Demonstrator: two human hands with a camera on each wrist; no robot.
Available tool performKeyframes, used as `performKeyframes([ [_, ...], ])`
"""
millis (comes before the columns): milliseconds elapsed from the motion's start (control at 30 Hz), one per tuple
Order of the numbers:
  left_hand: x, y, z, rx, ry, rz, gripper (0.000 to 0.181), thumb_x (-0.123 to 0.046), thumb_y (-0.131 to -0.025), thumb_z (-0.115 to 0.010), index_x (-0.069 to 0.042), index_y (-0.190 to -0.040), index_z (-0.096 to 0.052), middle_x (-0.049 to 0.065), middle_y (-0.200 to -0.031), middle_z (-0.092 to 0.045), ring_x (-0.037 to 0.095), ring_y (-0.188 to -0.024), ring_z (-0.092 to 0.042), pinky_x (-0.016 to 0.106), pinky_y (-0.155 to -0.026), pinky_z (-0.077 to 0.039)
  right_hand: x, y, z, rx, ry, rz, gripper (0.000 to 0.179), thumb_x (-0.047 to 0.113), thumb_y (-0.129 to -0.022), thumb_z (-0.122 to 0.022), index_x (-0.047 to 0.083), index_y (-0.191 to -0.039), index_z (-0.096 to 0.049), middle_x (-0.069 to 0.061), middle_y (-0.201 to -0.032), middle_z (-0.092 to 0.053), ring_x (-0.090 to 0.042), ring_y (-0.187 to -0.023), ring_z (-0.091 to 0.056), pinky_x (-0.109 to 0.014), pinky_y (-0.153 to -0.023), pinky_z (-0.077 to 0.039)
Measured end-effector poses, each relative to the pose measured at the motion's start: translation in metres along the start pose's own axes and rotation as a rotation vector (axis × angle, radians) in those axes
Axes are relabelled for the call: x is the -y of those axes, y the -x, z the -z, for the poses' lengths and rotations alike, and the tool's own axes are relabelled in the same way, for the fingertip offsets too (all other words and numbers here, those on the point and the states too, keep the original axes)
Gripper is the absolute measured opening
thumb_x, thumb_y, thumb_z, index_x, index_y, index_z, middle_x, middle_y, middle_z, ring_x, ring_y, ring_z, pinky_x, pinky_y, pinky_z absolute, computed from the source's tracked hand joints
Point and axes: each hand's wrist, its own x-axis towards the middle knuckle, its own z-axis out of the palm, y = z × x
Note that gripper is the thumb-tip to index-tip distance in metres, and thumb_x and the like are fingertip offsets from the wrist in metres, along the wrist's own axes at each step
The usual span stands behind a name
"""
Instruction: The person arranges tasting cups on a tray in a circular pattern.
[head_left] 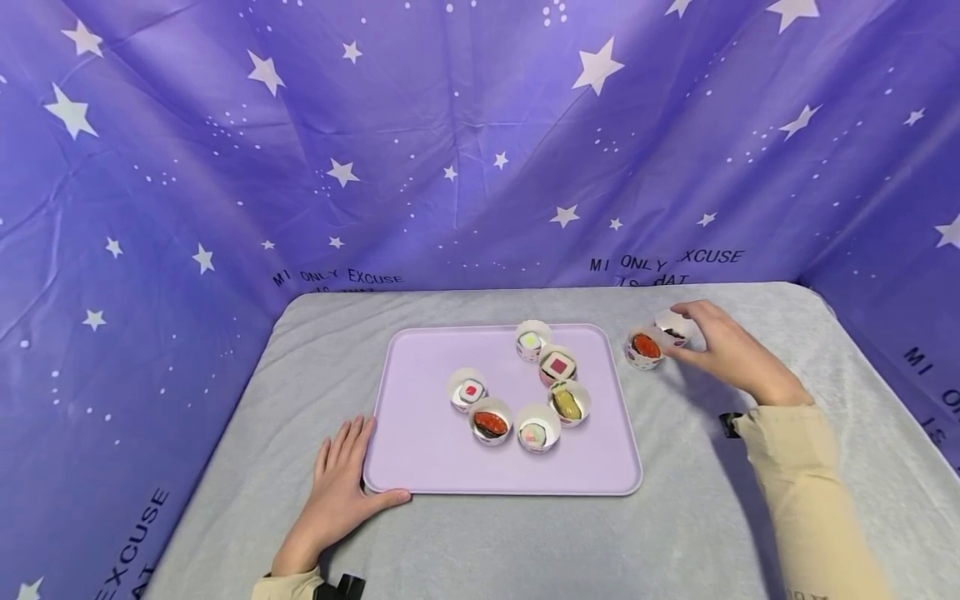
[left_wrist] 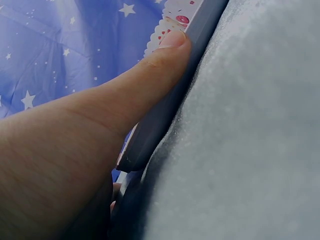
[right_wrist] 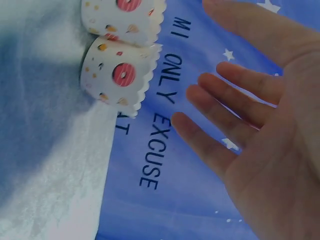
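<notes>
At the front left corner of a lilac tray (head_left: pixel 435 467), my left hand (head_left: pixel 341 483) has its fingers spread along the left side and its thumb at the front edge. The left wrist view shows that thumb (left_wrist: pixel 172 40) against the tray's side. My right hand (head_left: pixel 723 346) is over two paper cups right of the tray. One cup (head_left: pixel 643 363) holds an orange-topped toy sushi piece (head_left: pixel 645 346); the other cup (head_left: pixel 667 317) has something dark inside, partly hidden. In the right wrist view, the fingers are extended and apart from the patterned cups (right_wrist: pixel 120 75).
Several paper cups with sushi-like pieces stand on the tray, among them one with a yellow top (head_left: pixel 566 404) and one with orange (head_left: pixel 491 424). Grey cloth (head_left: pixel 525 542) covers the table. A purple star-printed curtain (head_left: pixel 420 167) hangs behind and at the sides.
</notes>
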Motion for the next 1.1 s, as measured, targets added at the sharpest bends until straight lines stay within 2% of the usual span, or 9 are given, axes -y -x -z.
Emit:
performKeyframes([
  [133, 0.000, 0.000, 0.000, -0.002, 0.004, -0.002, 0.122, -0.071, -0.068, -0.076, -0.012, -0.159, -0.020, 0.019, -0.163, -0.020, 0.039, -0.151, -0.010, 0.062, -0.117, -0.002, -0.011, -0.001, -0.002, -0.008, -0.003, 0.015, 0.069, 0.022, -0.088, -0.076, -0.012, -0.138, -0.042, -0.033, -0.138, -0.043, -0.051, -0.129, -0.038, -0.068, -0.103, -0.033],
  [400, 0.000, -0.001, -0.001, -0.001, 0.005, 0.001, 0.123, -0.072, -0.067, -0.076, -0.013, -0.160, -0.020, 0.018, -0.163, -0.019, 0.039, -0.151, -0.009, 0.061, -0.117, -0.002, -0.033, -0.007, -0.003, 0.031, -0.058, -0.015, 0.084, 0.024, -0.084, -0.080, -0.011, -0.145, -0.034, -0.035, -0.144, -0.035, -0.054, -0.132, -0.031, -0.071, -0.103, -0.029],
  [633, -0.001, 0.000, 0.000, -0.001, 0.005, 0.003, 0.124, -0.072, -0.067, -0.076, -0.012, -0.159, -0.020, 0.019, -0.163, -0.019, 0.039, -0.151, -0.010, 0.061, -0.117, -0.002, -0.051, -0.013, -0.011, 0.059, -0.102, -0.037, 0.089, 0.025, -0.084, -0.081, -0.011, -0.147, -0.030, -0.034, -0.145, -0.034, -0.054, -0.126, -0.037, -0.070, -0.099, -0.033],
  [867, -0.003, 0.002, 0.000, -0.021, 0.007, -0.012, 0.121, -0.070, -0.068, -0.077, -0.009, -0.158, -0.024, 0.022, -0.161, -0.023, 0.042, -0.150, -0.013, 0.063, -0.116, -0.004, -0.061, -0.017, -0.015, 0.110, -0.133, -0.075, 0.092, 0.028, -0.084, -0.080, -0.008, -0.150, -0.026, -0.034, -0.149, -0.030, -0.054, -0.132, -0.034, -0.072, -0.103, -0.029],
  [1100, -0.003, 0.002, 0.002, -0.029, 0.005, -0.017, 0.121, -0.071, -0.069, -0.076, -0.009, -0.158, -0.023, 0.021, -0.161, -0.023, 0.041, -0.150, -0.014, 0.063, -0.116, -0.004, -0.066, -0.023, -0.021, 0.102, -0.112, -0.037, 0.087, 0.019, -0.085, -0.079, -0.013, -0.148, -0.029, -0.037, -0.146, -0.033, -0.054, -0.125, -0.041, -0.069, -0.101, -0.034],
])
